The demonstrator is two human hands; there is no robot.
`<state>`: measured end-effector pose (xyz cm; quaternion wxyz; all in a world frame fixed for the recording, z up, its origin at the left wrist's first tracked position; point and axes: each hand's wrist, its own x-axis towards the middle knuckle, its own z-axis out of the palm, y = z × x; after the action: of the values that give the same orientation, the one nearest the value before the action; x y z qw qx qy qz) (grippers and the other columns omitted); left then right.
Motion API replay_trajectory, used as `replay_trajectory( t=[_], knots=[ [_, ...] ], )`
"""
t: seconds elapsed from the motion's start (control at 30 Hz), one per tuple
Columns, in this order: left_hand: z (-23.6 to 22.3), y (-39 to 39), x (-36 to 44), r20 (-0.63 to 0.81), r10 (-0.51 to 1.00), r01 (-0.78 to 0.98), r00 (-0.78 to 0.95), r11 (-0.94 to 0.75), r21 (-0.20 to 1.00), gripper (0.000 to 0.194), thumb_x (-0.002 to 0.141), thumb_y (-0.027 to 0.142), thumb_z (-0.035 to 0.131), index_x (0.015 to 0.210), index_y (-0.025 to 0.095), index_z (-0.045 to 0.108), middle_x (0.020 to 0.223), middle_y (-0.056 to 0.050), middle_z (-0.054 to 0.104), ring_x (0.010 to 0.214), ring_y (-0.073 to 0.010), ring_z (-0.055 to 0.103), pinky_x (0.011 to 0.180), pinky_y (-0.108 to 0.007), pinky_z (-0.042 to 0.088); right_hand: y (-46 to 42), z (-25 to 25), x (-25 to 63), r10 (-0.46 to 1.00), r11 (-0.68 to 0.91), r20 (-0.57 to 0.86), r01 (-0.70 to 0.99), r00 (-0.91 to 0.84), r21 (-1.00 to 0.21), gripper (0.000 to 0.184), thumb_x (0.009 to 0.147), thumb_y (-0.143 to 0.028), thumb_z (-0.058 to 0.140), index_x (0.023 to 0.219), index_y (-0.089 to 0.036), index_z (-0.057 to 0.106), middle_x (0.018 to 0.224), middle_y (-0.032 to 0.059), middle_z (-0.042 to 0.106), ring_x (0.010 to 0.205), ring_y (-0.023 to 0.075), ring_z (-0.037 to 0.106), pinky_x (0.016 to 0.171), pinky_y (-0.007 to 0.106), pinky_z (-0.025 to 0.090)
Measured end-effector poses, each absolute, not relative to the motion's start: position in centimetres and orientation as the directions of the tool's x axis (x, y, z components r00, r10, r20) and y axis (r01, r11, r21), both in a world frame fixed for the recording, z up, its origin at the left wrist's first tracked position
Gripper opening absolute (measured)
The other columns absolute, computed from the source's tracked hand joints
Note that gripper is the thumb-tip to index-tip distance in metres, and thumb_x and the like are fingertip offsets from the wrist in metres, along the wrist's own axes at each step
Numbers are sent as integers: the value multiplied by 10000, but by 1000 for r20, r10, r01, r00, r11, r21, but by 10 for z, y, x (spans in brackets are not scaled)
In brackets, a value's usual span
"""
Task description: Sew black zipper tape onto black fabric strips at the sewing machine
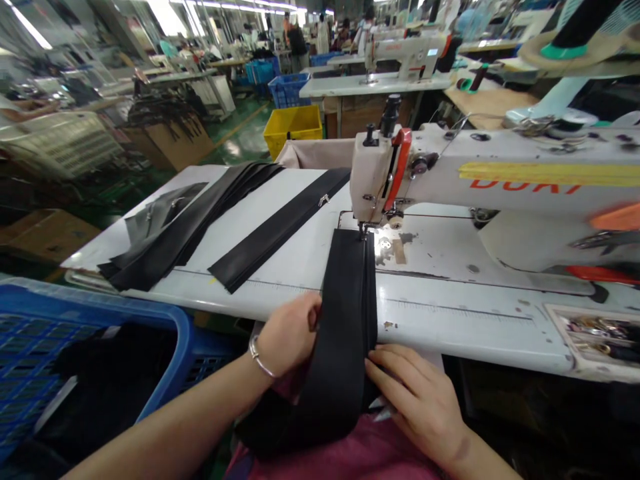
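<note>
A long black fabric strip [343, 300] runs from under the sewing machine's needle and presser foot [363, 230] down over the table edge to the lap. A ridged seam shows along its right side. My left hand [290, 333], with a bracelet at the wrist, is closed on the strip's left edge, fingers curled. On the right edge, my right hand [423, 397] grips the strip with fingers fairly straight; its thumb is hidden. A pointed silver metal piece [384, 408] peeks out below that hand, its kind unclear.
Another black strip with a silver zip pull [324, 199] lies left of the machine. A pile of black strips [200, 223] rests further left. A blue basket [180, 327] stands at the left, a yellow crate [293, 127] behind. A parts tray [595, 333] sits at the right.
</note>
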<state>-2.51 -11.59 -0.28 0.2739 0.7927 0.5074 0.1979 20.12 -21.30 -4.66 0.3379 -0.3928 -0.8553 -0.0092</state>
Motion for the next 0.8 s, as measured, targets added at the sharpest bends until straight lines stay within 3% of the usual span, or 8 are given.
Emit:
replay_trajectory(
  t=[0.1, 0.17, 0.27, 0.5, 0.8],
  knots=[
    [2, -84, -27, 258, 713, 616, 651, -696, 369, 426, 878, 190, 535, 1299, 172, 477, 1336, -144, 474, 1264, -263, 441, 1063, -457, 373, -217, -34, 202, 647, 721, 565, 653, -512, -234, 277, 923, -127, 450, 1109, -117, 656, 1098, 95, 681, 1102, 202, 588, 916, 337, 530],
    [-1, -66, -23, 183, 441, 397, 879, -888, 232, 590, 854, 81, 468, 1410, 253, 369, 1511, -99, 287, 1409, -249, 250, 1146, -474, 249, -218, -25, 202, 634, 736, 554, 641, -540, -218, 274, 939, -144, 435, 1073, -129, 673, 1066, 76, 699, 1074, 188, 612, 889, 305, 543],
    [-6, -51, -18, 16, 229, 220, 973, -950, 220, 651, 833, 125, 512, 1444, 249, 326, 1548, -88, 224, 1443, -249, 166, 1180, -477, 159, -218, -14, 201, 617, 754, 512, 635, -598, -168, 309, 953, -140, 393, 1051, -138, 686, 1055, 62, 710, 1028, 176, 643, 860, 274, 552],
    [2, -49, -16, -4, 203, 194, 979, -931, 309, 803, 698, 209, 626, 1445, 179, 332, 1548, -137, 212, 1434, -290, 189, 1181, -499, 131, -213, -9, 202, 606, 745, 530, 657, -593, -117, 343, 946, -97, 378, 983, -184, 707, 1014, 24, 724, 951, 160, 677, 793, 238, 564],
    [5, -41, -13, -38, 212, 213, 977, -928, 307, 899, 629, 269, 670, 1449, 150, 320, 1546, -153, 203, 1429, -304, 187, 1184, -487, 106, -198, -6, 202, 578, 755, 546, 652, -606, -75, 335, 912, -55, 412, 979, -186, 713, 957, 8, 735, 902, 142, 689, 801, 219, 564]
  ],
)
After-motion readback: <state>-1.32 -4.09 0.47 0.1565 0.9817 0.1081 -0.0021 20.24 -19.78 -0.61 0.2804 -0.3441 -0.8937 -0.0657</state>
